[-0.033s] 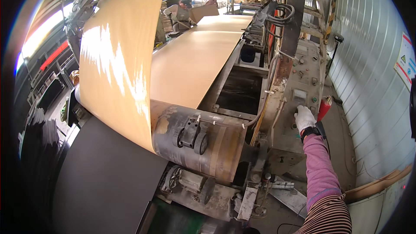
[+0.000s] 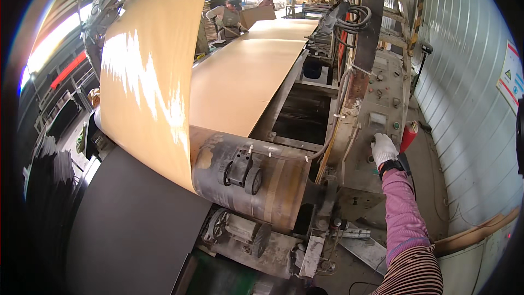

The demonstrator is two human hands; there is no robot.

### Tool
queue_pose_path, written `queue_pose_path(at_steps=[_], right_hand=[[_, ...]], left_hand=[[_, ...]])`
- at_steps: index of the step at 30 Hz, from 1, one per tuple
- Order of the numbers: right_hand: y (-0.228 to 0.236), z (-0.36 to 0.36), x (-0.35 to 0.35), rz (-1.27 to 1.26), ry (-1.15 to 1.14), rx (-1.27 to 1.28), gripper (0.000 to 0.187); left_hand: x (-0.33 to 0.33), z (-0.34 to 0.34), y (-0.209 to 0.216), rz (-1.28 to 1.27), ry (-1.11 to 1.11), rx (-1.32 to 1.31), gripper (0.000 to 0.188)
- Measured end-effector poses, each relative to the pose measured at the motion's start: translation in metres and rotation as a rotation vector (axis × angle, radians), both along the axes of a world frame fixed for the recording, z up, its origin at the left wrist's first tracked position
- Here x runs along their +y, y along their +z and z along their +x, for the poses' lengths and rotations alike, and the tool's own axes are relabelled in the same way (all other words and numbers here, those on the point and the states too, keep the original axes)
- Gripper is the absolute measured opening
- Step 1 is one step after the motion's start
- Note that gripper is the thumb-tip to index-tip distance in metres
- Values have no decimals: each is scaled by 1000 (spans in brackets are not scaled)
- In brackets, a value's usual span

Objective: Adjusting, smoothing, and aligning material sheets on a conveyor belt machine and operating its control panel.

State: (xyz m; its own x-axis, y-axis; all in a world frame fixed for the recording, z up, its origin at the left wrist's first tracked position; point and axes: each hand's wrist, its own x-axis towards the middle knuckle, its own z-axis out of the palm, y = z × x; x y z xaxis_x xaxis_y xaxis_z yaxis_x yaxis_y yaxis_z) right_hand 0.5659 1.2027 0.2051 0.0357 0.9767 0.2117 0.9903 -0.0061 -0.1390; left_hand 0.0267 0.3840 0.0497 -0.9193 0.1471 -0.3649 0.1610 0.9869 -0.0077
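My right hand (image 2: 383, 148), in a white knitted glove, rests at the near end of a dusty control panel (image 2: 364, 172). Its fingers are curled down against the panel face, and whatever they hold is hidden under the glove. A red cone-shaped thing (image 2: 408, 137) stands just right of the hand. Beyond the fingers the panel carries a green button (image 2: 396, 125), a small meter (image 2: 376, 119) and several knobs. My left hand is out of view. Left of the panel, a shiny tan sheet (image 2: 147, 82) runs down to a large metal roller (image 2: 248, 177).
Black sheeting (image 2: 136, 224) slopes below the roller. Clamp-like fittings with ridged wheels (image 2: 239, 172) sit on the roller. A long tan sheet (image 2: 245, 76) lies on the line behind, where another person (image 2: 226, 17) stands. A corrugated wall (image 2: 464, 76) bounds the right. Cables (image 2: 355, 19) hang from a post.
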Motion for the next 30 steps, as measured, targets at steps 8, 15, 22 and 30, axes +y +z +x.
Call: queue_pose_path(at_steps=[8, 15, 22, 30], right_hand=[[2, -3, -1, -14, -8, -3, 36], [9, -2, -6, -42, -14, -11, 37], [12, 4, -31, 173, 64, 118, 35], [-7, 8, -82, 343, 176, 389, 30]], left_hand=[[12, 5, 13, -10, 1, -5, 98], [16, 3, 9, -3, -1, 4, 97], [10, 1, -1, 23, -18, 23, 97], [5, 3, 7, 32, -7, 41, 96]])
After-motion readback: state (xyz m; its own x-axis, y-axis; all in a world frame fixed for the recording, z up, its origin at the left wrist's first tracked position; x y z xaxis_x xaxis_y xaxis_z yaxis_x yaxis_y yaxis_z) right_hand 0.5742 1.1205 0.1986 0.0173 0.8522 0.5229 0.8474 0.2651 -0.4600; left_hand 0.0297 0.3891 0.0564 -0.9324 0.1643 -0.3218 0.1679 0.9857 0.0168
